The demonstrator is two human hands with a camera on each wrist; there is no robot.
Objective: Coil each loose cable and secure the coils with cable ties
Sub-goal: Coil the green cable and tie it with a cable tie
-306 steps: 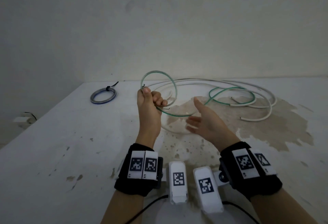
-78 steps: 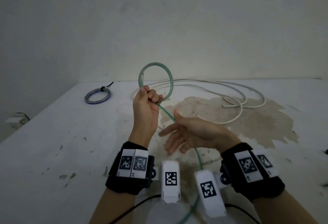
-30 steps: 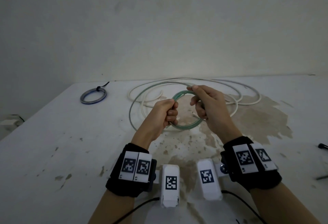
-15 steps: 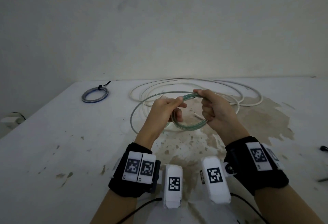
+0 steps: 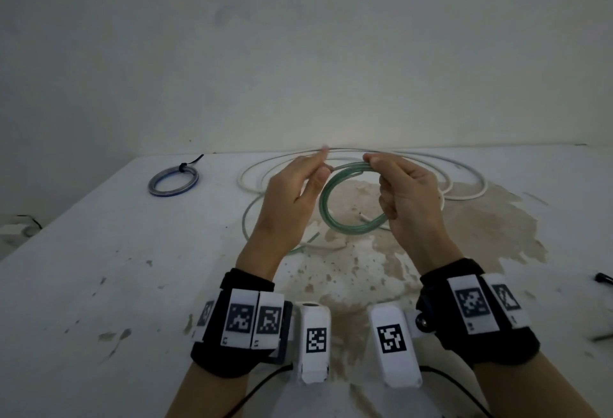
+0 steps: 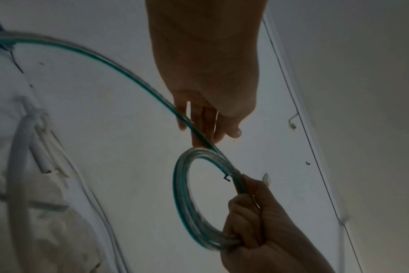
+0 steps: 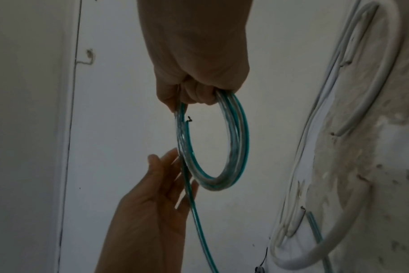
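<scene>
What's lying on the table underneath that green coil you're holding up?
Under the green coil, held by the right hand, lie loops of white cable on the stained table. The hands hide part of the loops.

A stained white table (image 5: 99, 285) bears a tied blue coil (image 5: 173, 181) and loose white cable (image 5: 464, 192).

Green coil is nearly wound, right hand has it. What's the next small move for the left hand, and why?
Probably sweep the loose tail round once more onto the green coil. The right hand grips the stacked loops, while the left hand lies open with straight fingers against the tail, which runs off unwound toward the table. Tying looks premature; only the blue coil carries a tie.
</scene>
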